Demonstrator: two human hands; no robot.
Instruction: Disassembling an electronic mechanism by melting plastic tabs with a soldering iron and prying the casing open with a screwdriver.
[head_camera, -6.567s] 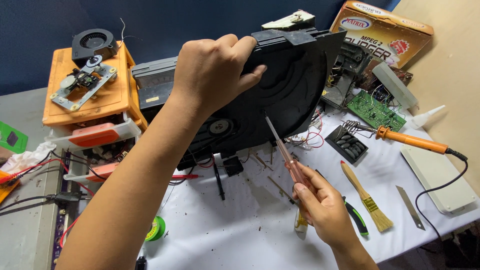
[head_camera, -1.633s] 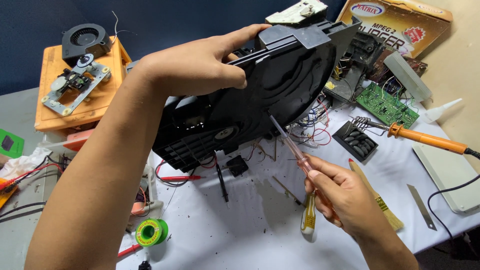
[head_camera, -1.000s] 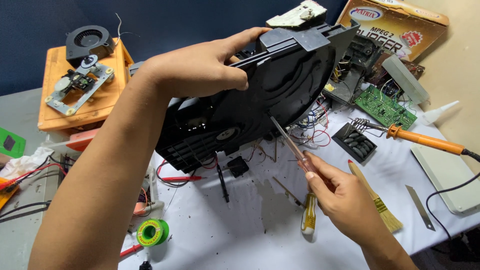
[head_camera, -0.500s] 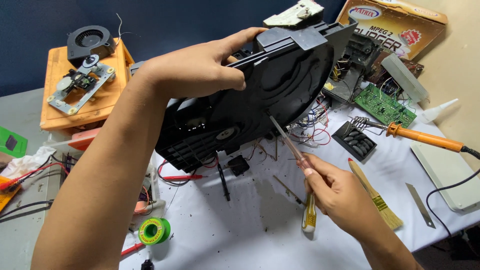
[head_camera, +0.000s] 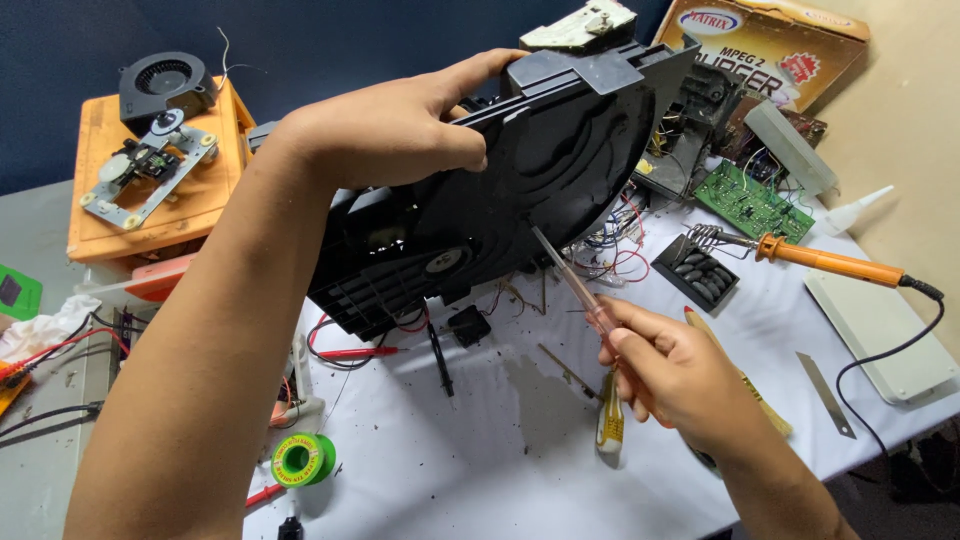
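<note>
Here, a black disc-tray mechanism (head_camera: 500, 210) is held tilted above the worktop (head_camera: 480, 440) by the closed left hand (head_camera: 390, 130); a screwdriver (head_camera: 570, 280), pinched in the right hand (head_camera: 670, 370), touches its underside.

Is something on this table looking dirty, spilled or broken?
Yes. Dark crumbs and a grey smear soil the white table cover below the tilted black disc tray unit in the left hand. Loose wires hang from that unit.
</note>
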